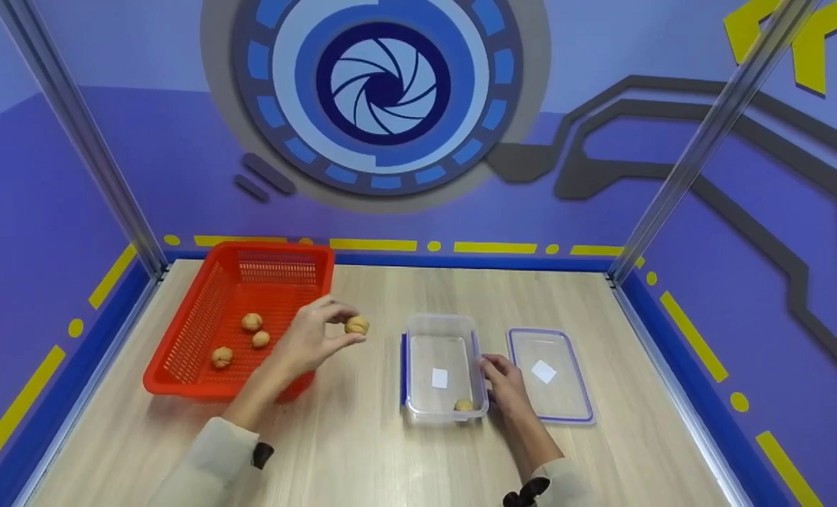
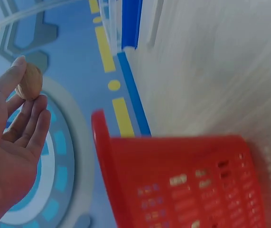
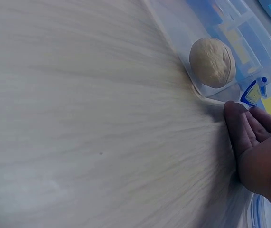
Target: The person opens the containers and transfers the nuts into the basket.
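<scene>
My left hand [image 1: 309, 338] pinches a walnut [image 1: 356, 325] between thumb and fingertips, to the right of a red plastic basket [image 1: 326, 264]. Three walnuts lie on the basket's floor, among them one walnut [image 1: 222, 357] near its front. Seen from the left wrist, the held walnut [image 2: 30, 81] is clear of the basket's rim. My right hand [image 1: 508, 387] rests its fingers against the right side of a clear plastic container [image 1: 441, 415]. Inside that container, a walnut [image 3: 212, 62] sits in the front right corner.
To the right of the container lies its clear lid [image 1: 566, 398] with a blue-purple rim, flat on the wooden table [image 1: 362, 451]. Blue and purple printed panels [image 1: 404, 211] with metal corner posts enclose the table at the back and sides.
</scene>
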